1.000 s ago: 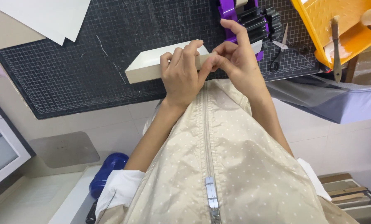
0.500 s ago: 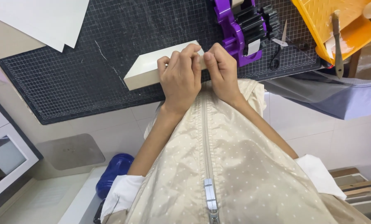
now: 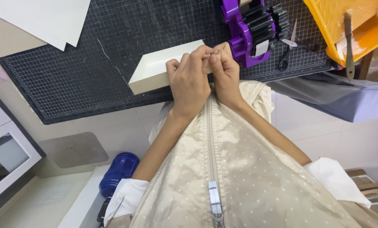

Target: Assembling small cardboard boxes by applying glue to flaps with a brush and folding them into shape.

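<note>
Cream box (image 3: 155,67), long axis left-right

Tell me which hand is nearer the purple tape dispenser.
Right. The right hand pinches the cream box's end just beside the purple tape dispenser; the left hand grips the box farther away.

Bright, even light falls from overhead, leaving only soft shadows beneath the cream rectangular cardboard box (image 3: 165,67) on the black gridded cutting mat (image 3: 113,50). Glare glints on the orange plastic tray (image 3: 353,25) at 1 o'clock. Focus is sharp throughout, with slight wide-angle stretching toward the edges.
</note>
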